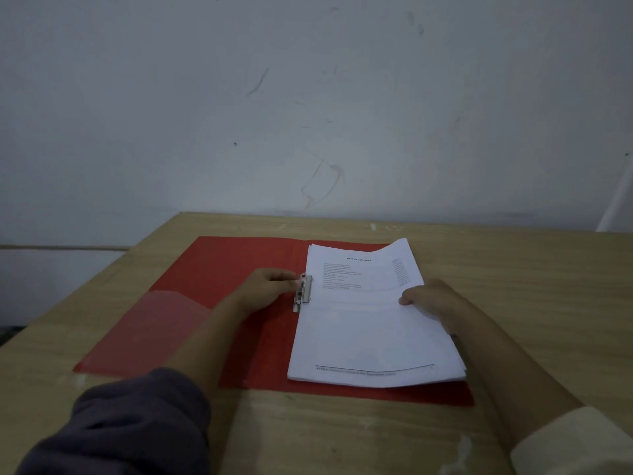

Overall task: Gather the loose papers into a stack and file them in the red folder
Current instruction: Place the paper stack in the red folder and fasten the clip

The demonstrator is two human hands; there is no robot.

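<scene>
Leftmost, we have our dark grey sleeve [130,426] low in the view, over the near edge of the pale wooden table [513,269]. Left of the folder a strip of bare wood runs to the table's left edge, which slants off toward the wall.

Next comes the flat red plastic folder [191,303], lying open with both covers spread on the table — its left cover carries a clear corner pocket [171,320] and is otherwise bare. Our left hand [270,286] reaches over that cover to the spine, fingertips closed on the small silver metal clip [303,293] that sits at the left edge of the papers; whether the clip is clamped down on the sheets we cannot tell.

On the right cover rests the stack of white printed papers [359,330], roughly squared, its left edge against the clip and its far right corner curled upward. A red margin of folder shows along the stack's near edge and at the far left of its top edge.

Our right hand [435,306] grips the stack's right edge — thumb on top of the top sheet, fingers tucked beneath and hidden. A cream sleeve [575,440] covers that forearm near the frame's corner. Right of the hand the wood lies bare and open to the frame's edge, and beyond the folder a clear band reaches the scuffed grey wall [308,97].
</scene>
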